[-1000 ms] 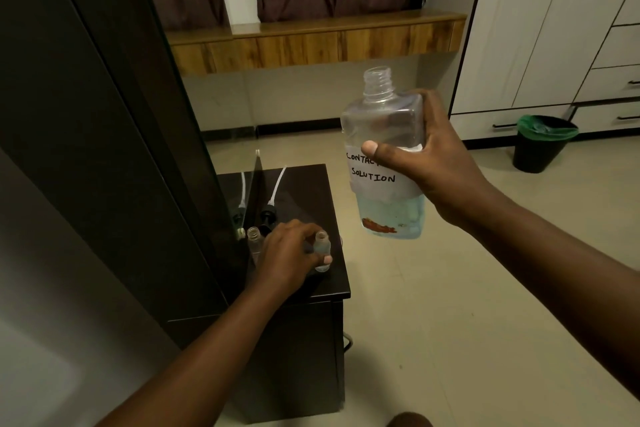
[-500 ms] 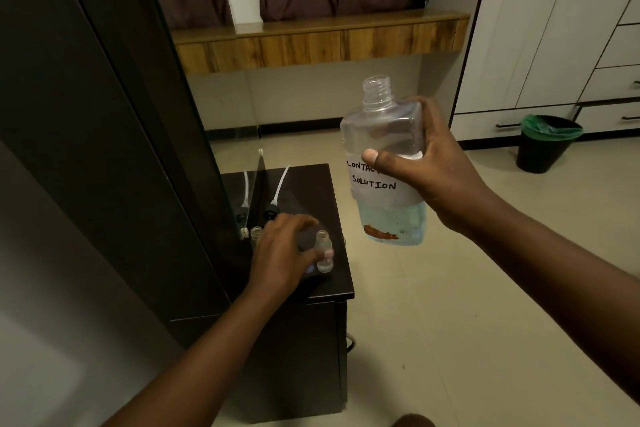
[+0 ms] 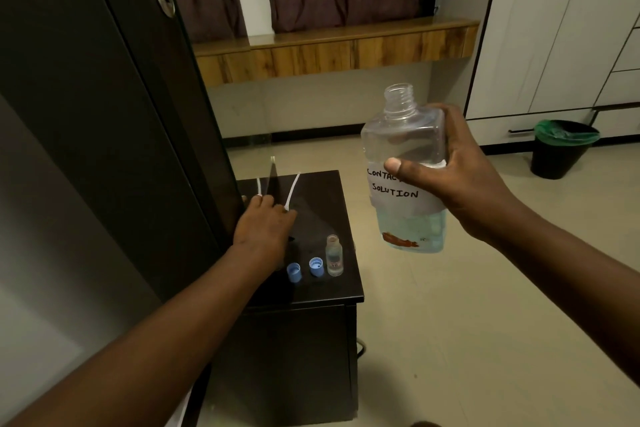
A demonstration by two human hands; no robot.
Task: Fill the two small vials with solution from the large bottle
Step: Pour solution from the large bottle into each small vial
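Observation:
My right hand (image 3: 460,180) grips the large clear bottle (image 3: 405,142) upright in the air, right of the small black table (image 3: 322,291). The bottle has no cap, carries a white label reading "CONTACT SOLUTION", and holds bluish liquid in its lower part. One small open vial (image 3: 334,255) stands upright near the table's front right. Two blue caps (image 3: 294,272) (image 3: 316,266) lie just left of it. My left hand (image 3: 263,229) reaches over the back of the table with its fingers stretched out, fingertips at the base of a white tube (image 3: 293,188). A second vial is not visible.
A tall dark glossy cabinet door (image 3: 121,114) stands hard against the table's left side and mirrors the tube. A black bin with a green liner (image 3: 562,149) sits on the tiled floor at right, before white wardrobes (image 3: 554,28). A wooden ledge runs along the back wall.
My left hand has let go of the vial at the table's front and moved back toward the white tube. The two blue caps now show. The bottle stays held upright.

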